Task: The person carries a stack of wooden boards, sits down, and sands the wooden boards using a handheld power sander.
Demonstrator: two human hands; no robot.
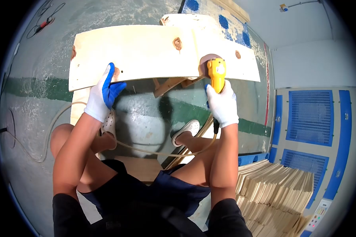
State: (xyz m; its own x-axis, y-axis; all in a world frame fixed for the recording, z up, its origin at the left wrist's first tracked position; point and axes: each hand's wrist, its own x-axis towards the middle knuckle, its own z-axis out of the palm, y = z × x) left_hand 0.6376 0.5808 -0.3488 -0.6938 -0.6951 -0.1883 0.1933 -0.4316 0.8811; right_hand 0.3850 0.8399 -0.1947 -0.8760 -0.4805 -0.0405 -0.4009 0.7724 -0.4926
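Note:
A long pale wooden board with knots lies across in front of me. My right hand, in a white and blue glove, is wrapped round a yellow power sander. The sander's round pad rests on the board right of its middle, at the near edge. At the left, my left hand, gloved alike, grips the board's near edge, thumb on top and fingers below. A hose runs from the sander across my legs to the left.
Under the board, wooden supports show. Thin wooden slats are stacked at the lower right beside a blue and grey vented cabinet. Another wooden piece lies behind the board. A red-handled tool with a cord lies on the floor, far left.

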